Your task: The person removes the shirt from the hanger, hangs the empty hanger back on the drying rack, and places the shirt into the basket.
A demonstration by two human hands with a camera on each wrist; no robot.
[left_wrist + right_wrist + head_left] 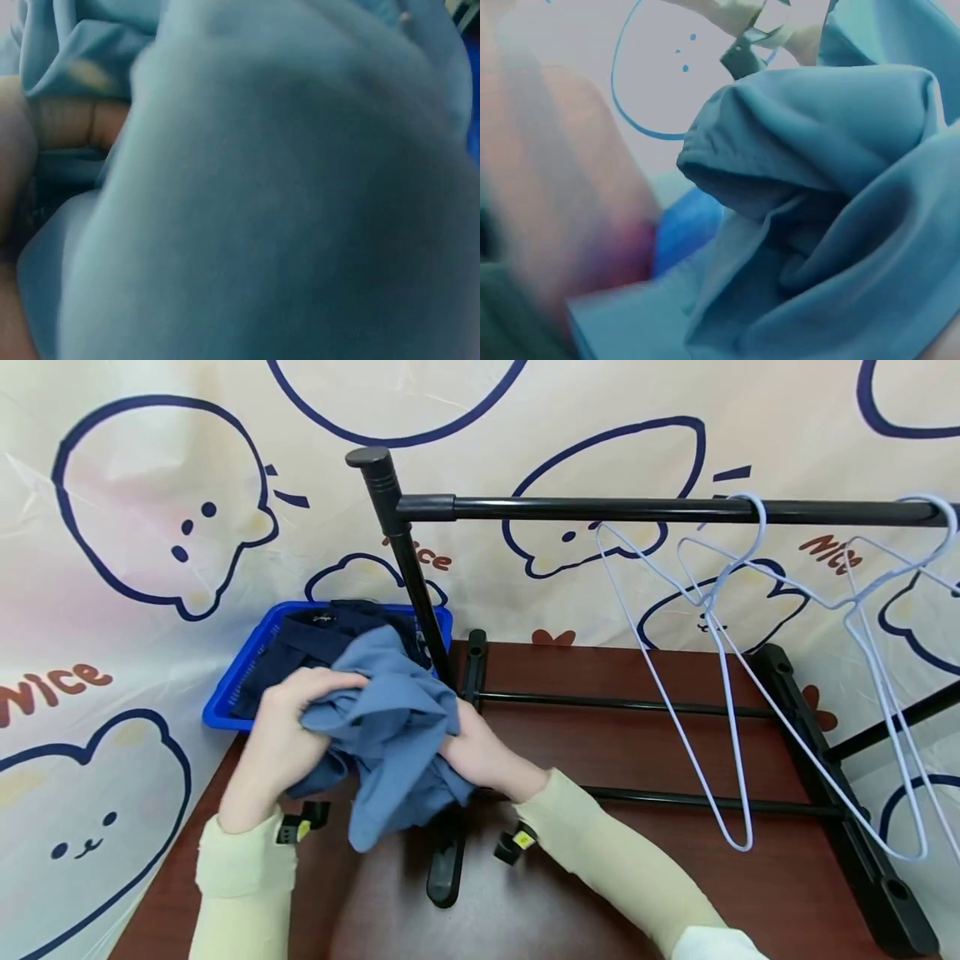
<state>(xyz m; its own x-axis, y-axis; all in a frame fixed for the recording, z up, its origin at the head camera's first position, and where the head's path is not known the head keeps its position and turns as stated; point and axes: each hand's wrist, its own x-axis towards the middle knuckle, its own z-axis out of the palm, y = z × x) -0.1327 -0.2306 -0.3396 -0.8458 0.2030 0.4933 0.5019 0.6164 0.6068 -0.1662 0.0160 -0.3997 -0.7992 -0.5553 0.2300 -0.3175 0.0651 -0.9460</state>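
Note:
A crumpled blue-grey cloth garment (397, 718) is held up between both hands in front of the rack's left post; its exact kind is hidden by the folds. My left hand (288, 727) grips its left side, thumb on top. From the right, my right hand (483, 747) holds the other side, its fingers partly hidden behind the fabric. In the left wrist view the garment (277, 210) fills most of the picture, with a bent finger (71, 124) among the folds. The right wrist view shows the garment (832, 150) bunched, with a stitched edge.
Behind the hands, a blue basket (225, 697) contains dark navy clothing (300, 647). A black clothes rack (570, 510) stands on the brown table (600, 877). White wire hangers (723, 672) hang from its rail at the right. A patterned sheet (150, 652) covers the wall.

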